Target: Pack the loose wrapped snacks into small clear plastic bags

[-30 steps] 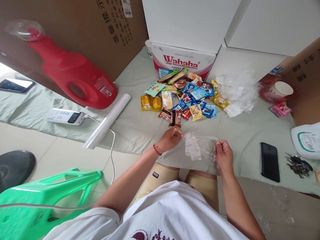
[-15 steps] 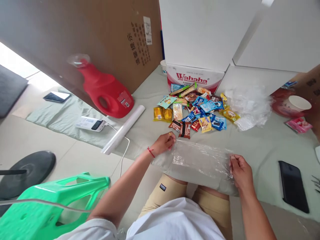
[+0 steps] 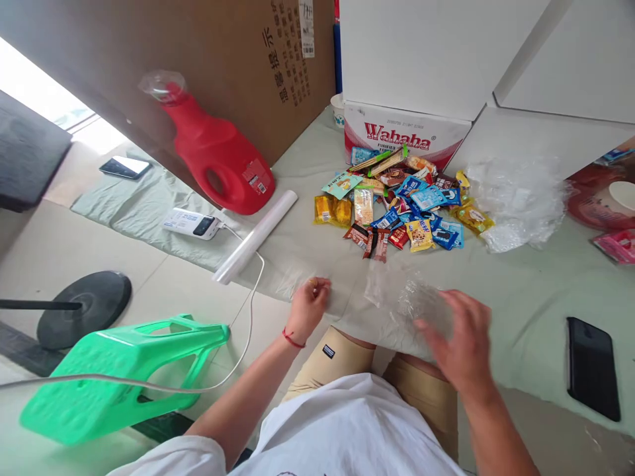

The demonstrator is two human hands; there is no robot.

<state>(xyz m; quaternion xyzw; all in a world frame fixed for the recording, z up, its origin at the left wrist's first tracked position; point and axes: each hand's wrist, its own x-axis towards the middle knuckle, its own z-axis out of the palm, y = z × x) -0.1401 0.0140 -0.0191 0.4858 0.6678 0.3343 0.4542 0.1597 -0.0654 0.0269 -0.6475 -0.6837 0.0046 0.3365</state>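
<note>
My left hand (image 3: 310, 303), a red string around its wrist, is closed at the front edge of the cloth. A thin piece of clear plastic (image 3: 290, 281) shows against its fingers; the exact grip is hard to see. To the right, a crumpled sheet of clear plastic film (image 3: 404, 287) lies over the cloth. Beside that film my right hand (image 3: 464, 337) has thumb and fingers apart, blurred by motion. Beyond both hands is a pile of small wrapped snacks (image 3: 421, 235), in blue, yellow, brown and red packets.
Left of the pile lie a clear plastic roll (image 3: 255, 238), a red jug (image 3: 223, 162) and a power bank (image 3: 191, 223) with a white cable. Crumpled clear bags (image 3: 518, 205) sit right of the snacks. A black phone (image 3: 592, 367) rests at right; a green stool (image 3: 99, 383) stands lower left.
The film no longer stretches between my hands. My left hand has moved left and down, with a clear piece beside it. My right hand has spread its fingers, and the film is crumpled.
</note>
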